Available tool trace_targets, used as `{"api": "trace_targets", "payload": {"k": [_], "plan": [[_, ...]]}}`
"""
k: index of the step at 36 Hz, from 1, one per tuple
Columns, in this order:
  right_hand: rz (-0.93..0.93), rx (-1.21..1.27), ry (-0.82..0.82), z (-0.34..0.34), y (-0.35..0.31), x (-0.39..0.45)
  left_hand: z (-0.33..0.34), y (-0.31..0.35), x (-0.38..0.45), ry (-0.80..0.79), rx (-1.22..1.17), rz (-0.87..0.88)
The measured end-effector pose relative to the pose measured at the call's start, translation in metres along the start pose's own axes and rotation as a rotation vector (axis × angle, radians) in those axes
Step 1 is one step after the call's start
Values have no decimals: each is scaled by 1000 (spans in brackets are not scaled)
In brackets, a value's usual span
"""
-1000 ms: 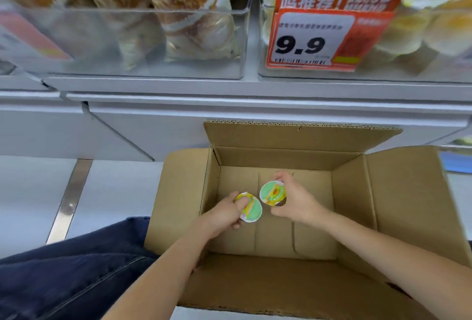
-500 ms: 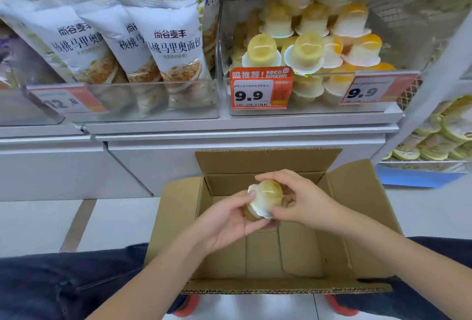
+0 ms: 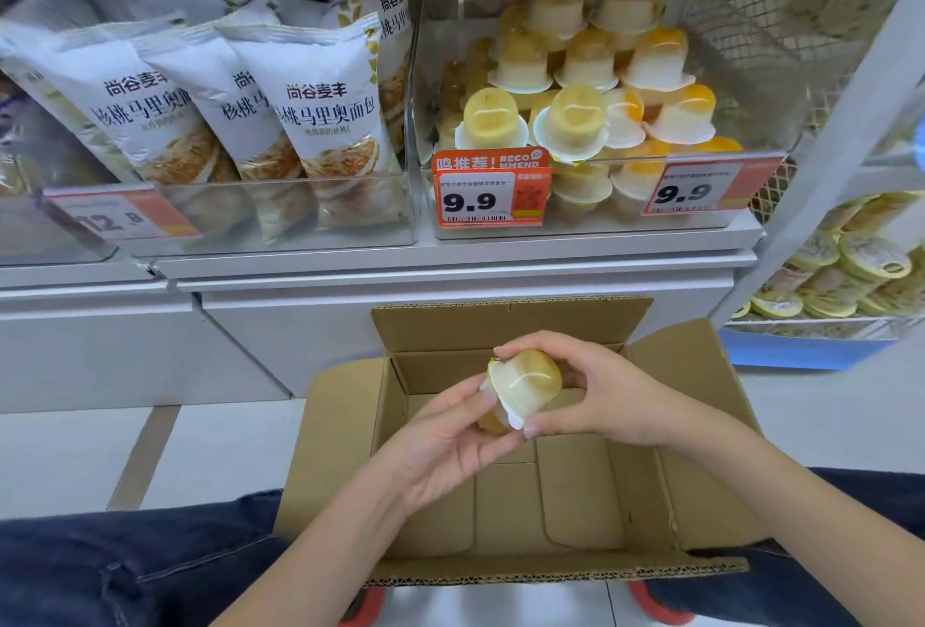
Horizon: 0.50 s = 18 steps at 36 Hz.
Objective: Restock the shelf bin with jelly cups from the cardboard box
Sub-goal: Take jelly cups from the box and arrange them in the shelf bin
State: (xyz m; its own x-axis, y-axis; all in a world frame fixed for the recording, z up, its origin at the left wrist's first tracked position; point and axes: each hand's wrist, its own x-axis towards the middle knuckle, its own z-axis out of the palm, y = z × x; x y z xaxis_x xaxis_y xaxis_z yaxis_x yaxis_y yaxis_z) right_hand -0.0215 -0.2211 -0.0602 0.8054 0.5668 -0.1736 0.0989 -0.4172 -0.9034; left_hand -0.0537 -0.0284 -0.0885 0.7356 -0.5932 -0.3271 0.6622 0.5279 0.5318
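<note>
Item: jelly cups (image 3: pixel 525 388), two, held together above the cardboard box (image 3: pixel 500 516). A second ago they were low inside the box, one in each of my hands with the printed lids facing up; now they are lifted clear of its floor and brought together, the upper one dome-side up, the lower mostly hidden behind it.

Left hand (image 3: pixel 440 446): above the box's middle, palm up, fingers curled under the lower cup, gripping it.

Right hand (image 3: pixel 595 388): above the box's far half, thumb and fingertips pinching the upper cup by its rim and dome.

Cardboard box: flaps open, on the floor between my knees. No other cup shows on its bare floor (these look like the last two, though the near wall hides a strip).

Shelf bin (image 3: pixel 590 226): above and beyond the box, clear-walled, already heaped with cups well over its front edge. An orange price tag (image 3: pixel 488 191) hangs on its front left.

Bread bags (image 3: pixel 320 125): in the bin left of the shelf bin, not part of this job.

Status: the pick is done and my view has come up to the shelf. What remains, I judge, is carrying the pair up from the box onto the heap, setting them gently, since the pile looks ready to slide.
</note>
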Motion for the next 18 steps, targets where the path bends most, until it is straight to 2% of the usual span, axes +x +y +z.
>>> {"api": "trace_targets", "payload": {"k": [9, 18], "plan": [[-6, -76, -3, 2, -1, 0, 0, 5, 1, 18, 210, 10], [-79, -111, 126, 5, -4, 1, 3, 7, 3, 54, 216, 30]]}}
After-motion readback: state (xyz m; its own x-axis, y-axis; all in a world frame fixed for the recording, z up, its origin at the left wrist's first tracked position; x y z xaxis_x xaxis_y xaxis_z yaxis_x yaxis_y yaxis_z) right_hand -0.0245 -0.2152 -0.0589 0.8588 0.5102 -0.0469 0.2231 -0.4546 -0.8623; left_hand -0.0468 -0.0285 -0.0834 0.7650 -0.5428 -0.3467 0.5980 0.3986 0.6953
